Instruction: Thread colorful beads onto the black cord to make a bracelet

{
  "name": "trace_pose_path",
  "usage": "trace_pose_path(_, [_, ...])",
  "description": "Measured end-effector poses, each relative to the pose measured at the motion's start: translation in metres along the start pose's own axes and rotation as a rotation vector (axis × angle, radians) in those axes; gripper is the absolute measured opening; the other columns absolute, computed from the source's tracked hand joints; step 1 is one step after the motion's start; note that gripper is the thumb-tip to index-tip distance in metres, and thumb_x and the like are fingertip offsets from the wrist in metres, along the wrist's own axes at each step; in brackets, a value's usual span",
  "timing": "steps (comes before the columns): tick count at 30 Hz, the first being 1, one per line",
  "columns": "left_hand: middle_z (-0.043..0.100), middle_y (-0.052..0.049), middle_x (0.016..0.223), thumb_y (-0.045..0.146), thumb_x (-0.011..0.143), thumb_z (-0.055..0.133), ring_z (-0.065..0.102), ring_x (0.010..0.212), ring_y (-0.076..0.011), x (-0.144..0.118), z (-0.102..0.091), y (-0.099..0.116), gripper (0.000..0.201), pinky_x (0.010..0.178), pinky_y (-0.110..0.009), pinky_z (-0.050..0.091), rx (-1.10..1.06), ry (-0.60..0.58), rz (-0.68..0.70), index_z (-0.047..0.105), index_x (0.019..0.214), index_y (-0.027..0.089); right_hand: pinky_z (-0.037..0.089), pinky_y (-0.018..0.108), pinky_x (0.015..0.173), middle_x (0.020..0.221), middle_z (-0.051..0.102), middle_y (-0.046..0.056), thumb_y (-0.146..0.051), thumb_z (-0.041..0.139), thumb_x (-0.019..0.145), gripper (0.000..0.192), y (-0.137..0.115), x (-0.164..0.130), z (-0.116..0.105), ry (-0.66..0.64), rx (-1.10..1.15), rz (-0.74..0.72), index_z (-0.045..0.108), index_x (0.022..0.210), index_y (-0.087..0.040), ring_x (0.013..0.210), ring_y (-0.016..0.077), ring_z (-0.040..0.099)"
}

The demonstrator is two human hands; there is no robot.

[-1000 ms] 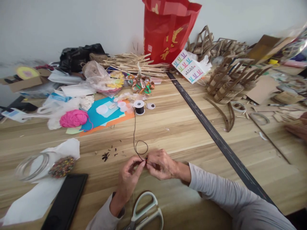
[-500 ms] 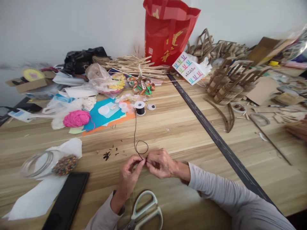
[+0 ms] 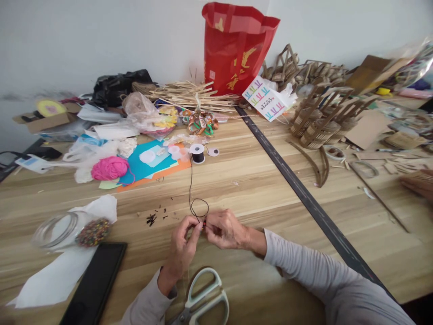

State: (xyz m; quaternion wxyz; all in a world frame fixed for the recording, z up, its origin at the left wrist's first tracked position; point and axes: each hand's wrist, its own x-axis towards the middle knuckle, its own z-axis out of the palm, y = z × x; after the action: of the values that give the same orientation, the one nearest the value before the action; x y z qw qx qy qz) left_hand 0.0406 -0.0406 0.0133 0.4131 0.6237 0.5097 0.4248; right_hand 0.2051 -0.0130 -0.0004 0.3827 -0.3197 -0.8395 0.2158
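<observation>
My left hand (image 3: 182,243) is closed in a pinch on a thin black cord (image 3: 191,189). The cord runs back in a loose loop to a white spool (image 3: 197,154) wound with black. Close against it, my right hand (image 3: 227,230) is also pinched, its fingertips at the same cord. Between the two sets of fingertips shows a tiny dark piece with red spots, like small beads (image 3: 204,224); most of it is hidden. White-handled scissors (image 3: 206,295) lie just below my hands. Black cord scraps (image 3: 151,219) are scattered to the left.
A bag of coloured beads (image 3: 94,232), wire rings (image 3: 56,230) and a black phone-like slab (image 3: 94,284) lie at left. Pink yarn (image 3: 110,168) sits on coloured paper. A red bag (image 3: 238,49) stands behind. Small woven baskets (image 3: 316,131) are right of a dark strip (image 3: 291,176).
My fingertips have shifted slightly, and more of the small red-spotted dark piece shows between them. The view has moved a little; the spool and scissors stay in place.
</observation>
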Motion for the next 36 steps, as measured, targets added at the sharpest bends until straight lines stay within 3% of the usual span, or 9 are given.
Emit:
trace_pose_path(11, [0.057, -0.001, 0.070, 0.031, 0.085, 0.056, 0.054, 0.067, -0.0155, -0.003, 0.006, -0.005, 0.017, 0.060, -0.022, 0.043, 0.013, 0.065, -0.050, 0.054, 0.073, 0.018, 0.023, 0.020, 0.045, 0.053, 0.042, -0.004, -0.014, 0.046, 0.070, 0.012, -0.004, -0.001, 0.004, -0.025, -0.008, 0.072, 0.039, 0.062, -0.019, 0.046, 0.0076, 0.033])
trace_pose_path(19, [0.055, 0.001, 0.063, 0.033, 0.078, 0.064, 0.051, 0.060, -0.0126, 0.006, 0.000, 0.003, 0.020, 0.056, -0.021, 0.041, -0.171, 0.006, -0.144, 0.057, 0.070, 0.016, 0.029, 0.020, 0.048, 0.055, 0.042, -0.004, -0.024, 0.049, 0.084, 0.022, 0.000, -0.004, -0.007, -0.026, 0.183, 0.031, 0.041, 0.064, -0.018, 0.048, 0.0073, 0.037])
trace_pose_path(25, [0.060, -0.001, 0.062, 0.035, 0.076, 0.068, 0.055, 0.061, -0.0133, 0.008, -0.001, -0.003, 0.024, 0.060, -0.023, 0.042, -0.408, -0.027, -0.230, 0.059, 0.068, 0.015, 0.040, 0.020, 0.053, 0.070, 0.050, 0.000, -0.027, 0.045, 0.091, 0.017, 0.002, -0.002, -0.019, 0.048, 0.282, 0.076, 0.051, 0.082, -0.015, 0.058, 0.0093, 0.048])
trace_pose_path(30, [0.061, 0.000, 0.061, 0.036, 0.071, 0.072, 0.057, 0.060, -0.0138, 0.009, -0.001, 0.003, 0.025, 0.062, -0.025, 0.044, -0.551, -0.007, -0.278, 0.060, 0.067, 0.014, 0.044, 0.023, 0.058, 0.077, 0.051, 0.003, -0.021, 0.046, 0.087, 0.009, 0.003, -0.001, -0.016, 0.067, 0.229, -0.014, 0.050, 0.092, -0.015, 0.064, 0.0113, 0.049])
trace_pose_path(36, [0.064, -0.001, 0.065, 0.034, 0.069, 0.073, 0.059, 0.063, -0.0144, 0.008, -0.002, 0.000, 0.022, 0.064, -0.025, 0.047, -0.584, -0.034, -0.277, 0.064, 0.071, 0.014, 0.048, 0.027, 0.064, 0.088, 0.055, 0.008, -0.020, 0.050, 0.083, 0.019, 0.003, -0.004, -0.013, 0.038, 0.149, -0.108, 0.049, 0.101, -0.015, 0.076, 0.0159, 0.052])
